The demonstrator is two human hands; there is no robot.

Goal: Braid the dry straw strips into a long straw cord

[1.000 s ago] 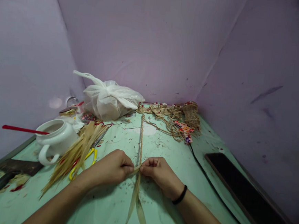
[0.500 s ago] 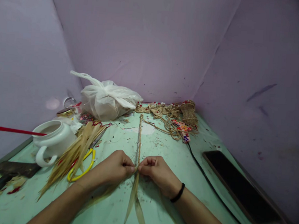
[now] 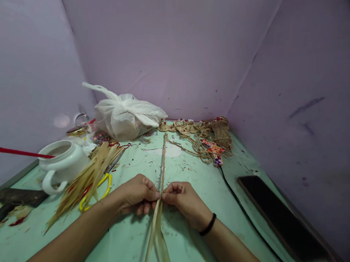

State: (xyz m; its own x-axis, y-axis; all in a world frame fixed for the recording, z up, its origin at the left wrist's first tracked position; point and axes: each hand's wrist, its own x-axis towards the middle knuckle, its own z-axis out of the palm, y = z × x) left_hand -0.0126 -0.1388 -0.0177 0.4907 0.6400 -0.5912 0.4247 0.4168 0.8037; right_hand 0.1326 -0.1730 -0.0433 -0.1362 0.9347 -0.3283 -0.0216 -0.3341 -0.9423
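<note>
A thin braid of dried plant fibre [image 3: 164,162] runs straight down the middle of the table toward me. At its near end my left hand [image 3: 141,195] pinches the strands between thumb and forefinger, the other fingers curled beneath. From the opposite side my right hand [image 3: 184,202] pinches the same spot, fingers bent; a black band circles that wrist. Loose flat fibre strips [image 3: 161,243] hang from between the fingertips toward the near edge. The exact crossing of the strands is hidden by my fingertips.
On the left are a white pot [image 3: 61,166] with a red stick [image 3: 24,152], dried leaf strips [image 3: 82,184], yellow-handled scissors [image 3: 109,184] and a dark blade [image 3: 21,196]. Behind are a white plastic bag [image 3: 124,117] and tangled twine [image 3: 201,143]. A phone [image 3: 277,215] and black cable [image 3: 247,217] lie right.
My left hand has turned, so its lower fingers now show below the thumb. The loose strips have shifted beneath the pinch. My right hand stays nearly still.
</note>
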